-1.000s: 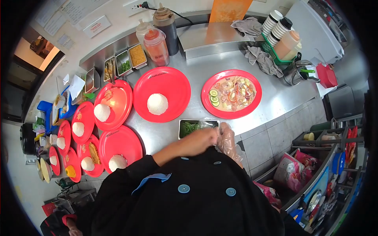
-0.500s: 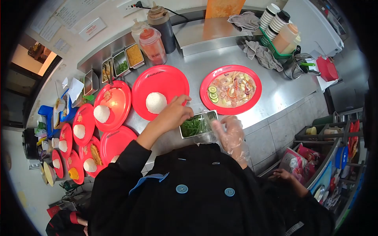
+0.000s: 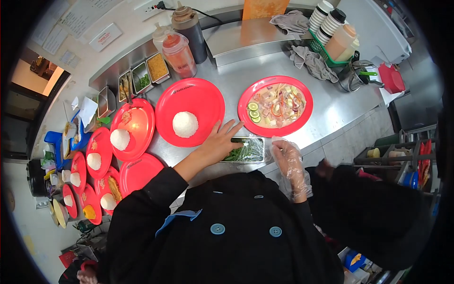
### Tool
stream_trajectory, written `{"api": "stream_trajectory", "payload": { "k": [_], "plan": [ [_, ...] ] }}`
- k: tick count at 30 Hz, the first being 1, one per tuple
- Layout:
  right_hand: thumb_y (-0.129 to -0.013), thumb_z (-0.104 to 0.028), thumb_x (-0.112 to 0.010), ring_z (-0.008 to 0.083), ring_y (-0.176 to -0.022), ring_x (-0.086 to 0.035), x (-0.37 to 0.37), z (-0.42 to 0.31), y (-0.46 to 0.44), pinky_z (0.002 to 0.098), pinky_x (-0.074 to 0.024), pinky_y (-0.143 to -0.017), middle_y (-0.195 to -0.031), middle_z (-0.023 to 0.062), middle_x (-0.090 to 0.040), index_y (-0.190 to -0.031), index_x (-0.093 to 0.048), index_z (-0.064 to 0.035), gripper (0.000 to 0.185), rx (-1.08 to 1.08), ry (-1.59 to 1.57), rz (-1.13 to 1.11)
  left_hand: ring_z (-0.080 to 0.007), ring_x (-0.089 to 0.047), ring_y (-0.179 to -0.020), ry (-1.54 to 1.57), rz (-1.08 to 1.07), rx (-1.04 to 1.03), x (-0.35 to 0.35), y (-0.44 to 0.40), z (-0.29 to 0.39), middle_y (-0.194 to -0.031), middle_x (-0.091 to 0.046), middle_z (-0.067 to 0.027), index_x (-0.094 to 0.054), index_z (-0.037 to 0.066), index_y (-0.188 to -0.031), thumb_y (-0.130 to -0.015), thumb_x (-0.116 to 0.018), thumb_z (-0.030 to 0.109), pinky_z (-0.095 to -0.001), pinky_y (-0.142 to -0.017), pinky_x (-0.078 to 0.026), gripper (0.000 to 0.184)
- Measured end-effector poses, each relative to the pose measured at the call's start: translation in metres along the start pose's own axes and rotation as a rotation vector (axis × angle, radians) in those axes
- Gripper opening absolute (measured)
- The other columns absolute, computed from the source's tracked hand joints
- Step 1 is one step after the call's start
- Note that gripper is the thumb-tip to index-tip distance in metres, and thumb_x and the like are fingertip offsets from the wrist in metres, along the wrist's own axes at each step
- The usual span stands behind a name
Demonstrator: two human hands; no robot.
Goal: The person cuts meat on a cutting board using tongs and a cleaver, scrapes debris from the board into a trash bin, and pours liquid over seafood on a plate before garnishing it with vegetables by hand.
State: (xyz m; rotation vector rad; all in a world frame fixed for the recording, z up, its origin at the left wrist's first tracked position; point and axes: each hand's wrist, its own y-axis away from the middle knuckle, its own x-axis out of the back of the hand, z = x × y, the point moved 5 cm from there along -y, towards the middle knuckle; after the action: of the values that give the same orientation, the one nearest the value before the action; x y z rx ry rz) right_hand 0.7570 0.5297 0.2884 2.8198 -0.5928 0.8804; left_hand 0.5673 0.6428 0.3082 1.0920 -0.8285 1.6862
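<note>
A small metal pan of chopped green leaves (image 3: 233, 155) sits at the counter's front edge, with clear plastic wrap (image 3: 251, 149) stretched over its top. My bare left hand (image 3: 218, 143) lies at the pan's left end, fingers spread, the thumb touching the wrap. At the pan's right end is my right hand (image 3: 287, 161) in a clear plastic glove, its fingers pinched together at the wrap's edge. Beyond my left hand is a red plate (image 3: 201, 102) bearing a mound of rice (image 3: 185, 124). Farther right, a red oval plate (image 3: 242, 102) holds a creamy chopped dish with lime slices.
Several more red plates with rice (image 3: 146, 120) line the left side. Sauce bottles (image 3: 179, 56) and small metal pans of toppings (image 3: 157, 67) stand at the back. A grey cloth (image 3: 312, 64) and a green basket with cups (image 3: 329, 60) are at back right. Another person's dark sleeve (image 3: 369, 208) is close on my right.
The wrap, bunched up before, now lies across the pan. My left hand has lowered onto its left end, my right hand has shifted slightly right. The other person's arm has come nearer.
</note>
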Motion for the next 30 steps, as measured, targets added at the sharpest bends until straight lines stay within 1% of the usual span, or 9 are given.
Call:
{"api": "stream_trajectory", "payload": {
  "k": [3, 11, 15, 17, 21, 23, 25, 26, 30],
  "plan": [
    [-0.083, -0.012, -0.061, 0.0344, -0.089, -0.064, 0.005, -0.021, 0.0, 0.0378, -0.0492, -0.08, -0.096, 0.0212, -0.065, -0.093, -0.064, 0.0035, 0.019, 0.061, -0.022, 0.019, -0.0311, -0.028, -0.133, -0.179, -0.044, -0.015, -0.006, -0.006, -0.002, -0.143, -0.034, -0.0091, -0.072, 0.014, -0.092, -0.063, -0.074, 0.012, -0.0533, -0.107, -0.027, 0.029],
    [-0.083, -0.01, -0.061, 0.0345, -0.091, -0.064, 0.015, -0.028, 0.0, 0.0379, -0.049, -0.081, -0.097, 0.0214, -0.065, -0.094, -0.064, 0.0041, 0.018, 0.05, 0.023, 0.034, -0.0302, -0.03, -0.13, 0.128, -0.17, 0.051, 0.011, 0.005, -0.019, -0.136, -0.041, -0.0094, -0.072, 0.009, -0.081, -0.063, -0.074, 0.015, -0.0527, -0.107, -0.026, 0.019],
    [-0.083, -0.01, -0.061, 0.0337, -0.091, -0.064, 0.007, -0.019, -0.005, 0.0379, -0.049, -0.081, -0.097, 0.0207, -0.066, -0.095, -0.063, 0.0035, 0.018, 0.076, -0.023, 0.034, -0.03, -0.031, -0.13, 0.142, -0.026, -0.029, 0.006, 0.004, -0.008, -0.133, -0.043, -0.0102, -0.071, 0.006, -0.078, -0.064, -0.074, 0.013, -0.053, -0.107, -0.026, 0.016],
    [-0.083, -0.009, -0.061, 0.0335, -0.092, -0.064, 0.006, -0.019, -0.007, 0.0378, -0.049, -0.081, -0.097, 0.0205, -0.066, -0.096, -0.063, 0.0032, 0.019, 0.09, -0.063, 0.033, -0.0302, -0.032, -0.128, -0.043, -0.03, -0.031, 0.002, 0.001, -0.003, -0.132, -0.044, -0.0097, -0.071, 0.006, -0.077, -0.064, -0.074, 0.013, -0.0533, -0.107, -0.026, 0.015],
    [-0.083, -0.008, -0.061, 0.0338, -0.091, -0.063, 0.008, -0.022, -0.006, 0.0378, -0.0487, -0.081, -0.097, 0.0201, -0.065, -0.098, -0.063, 0.0027, 0.019, 0.14, -0.011, 0.047, -0.0308, -0.032, -0.128, -0.127, -0.091, -0.037, 0.001, 0.0, -0.009, -0.133, -0.043, -0.0082, -0.071, 0.008, -0.078, -0.065, -0.074, 0.013, -0.0544, -0.107, -0.024, 0.015],
    [-0.083, -0.008, -0.061, 0.0341, -0.091, -0.063, 0.009, -0.021, -0.006, 0.0378, -0.0484, -0.081, -0.097, 0.0203, -0.065, -0.098, -0.063, 0.0028, 0.018, 0.161, 0.006, 0.058, -0.0309, -0.034, -0.125, 0.068, -0.047, -0.027, 0.018, 0.003, -0.009, -0.131, -0.045, -0.0071, -0.071, 0.009, -0.079, -0.066, -0.074, 0.014, -0.0505, -0.106, -0.027, 0.014],
    [-0.082, -0.005, -0.062, 0.0253, -0.089, -0.064, 0.012, -0.018, -0.007, 0.0336, -0.0484, -0.08, -0.096, 0.0199, -0.066, -0.093, -0.063, 0.0059, 0.015, 0.131, -0.044, 0.073, -0.0307, -0.035, -0.124, 0.21, -0.048, -0.006, 0.036, 0.005, -0.011, -0.129, -0.047, -0.0065, -0.071, 0.01, -0.078, -0.067, -0.074, 0.014, -0.0483, -0.104, -0.029, 0.012],
    [-0.082, -0.005, -0.062, 0.0253, -0.089, -0.064, 0.015, -0.023, -0.008, 0.0336, -0.0484, -0.08, -0.096, 0.0199, -0.066, -0.093, -0.063, 0.0059, 0.015, 0.132, -0.043, 0.074, -0.0305, -0.035, -0.122, 0.352, -0.049, 0.016, 0.045, 0.004, -0.013, -0.127, -0.048, -0.0058, -0.071, 0.01, -0.077, -0.068, -0.074, 0.014, -0.0461, -0.102, -0.031, 0.01],
    [-0.08, -0.008, -0.068, 0.0192, -0.093, -0.062, 0.011, -0.04, -0.018, 0.031, -0.0501, -0.078, -0.104, 0.0134, -0.064, -0.106, -0.062, 0.0012, 0.028, 0.025, -0.332, -0.102, -0.0265, -0.047, -0.107, 0.393, -0.015, 0.052, 0.075, -0.012, -0.016, -0.11, -0.058, -0.0057, -0.07, 0.008, -0.079, -0.071, -0.073, 0.013, -0.0386, -0.09, -0.04, 0.01]
  ]
}}
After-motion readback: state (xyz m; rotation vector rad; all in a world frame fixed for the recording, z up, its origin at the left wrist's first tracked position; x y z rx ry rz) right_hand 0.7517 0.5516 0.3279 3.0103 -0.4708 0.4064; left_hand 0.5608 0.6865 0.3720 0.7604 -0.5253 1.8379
